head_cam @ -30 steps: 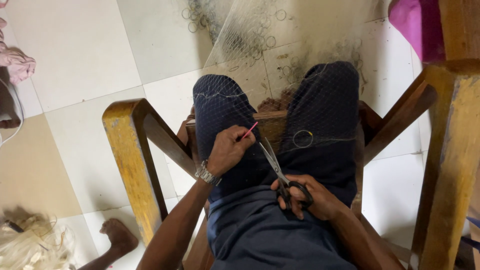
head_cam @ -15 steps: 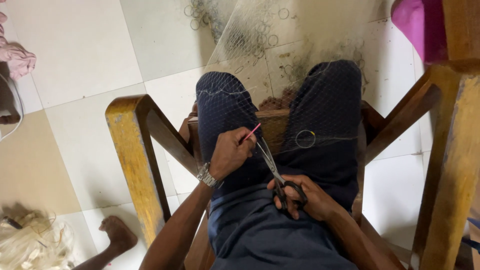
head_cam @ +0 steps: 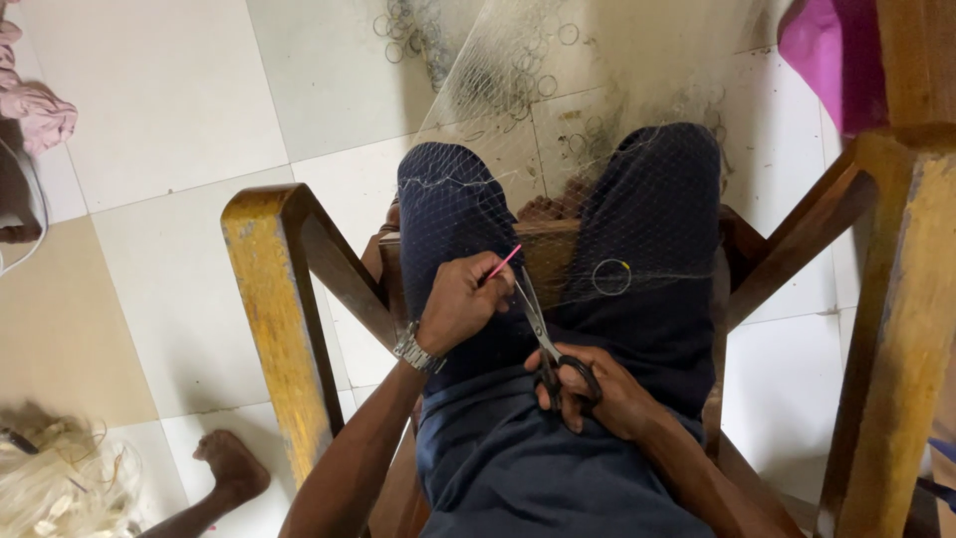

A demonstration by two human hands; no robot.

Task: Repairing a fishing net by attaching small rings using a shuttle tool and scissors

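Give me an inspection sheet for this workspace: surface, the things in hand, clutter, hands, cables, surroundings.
Surface: pale tiled floor; person seated in a wooden chair.
Things in hand: fine net draped over both knees; scissors; pink needle.
Clutter: pale fibre bundle at lower left; pink cloth at upper left.
Hands: left hand pinches the pink needle; right hand grips the scissors, blades pointing at the net.
Cables: nothing seen.
Surroundings: another person's bare foot; magenta cloth at upper right.
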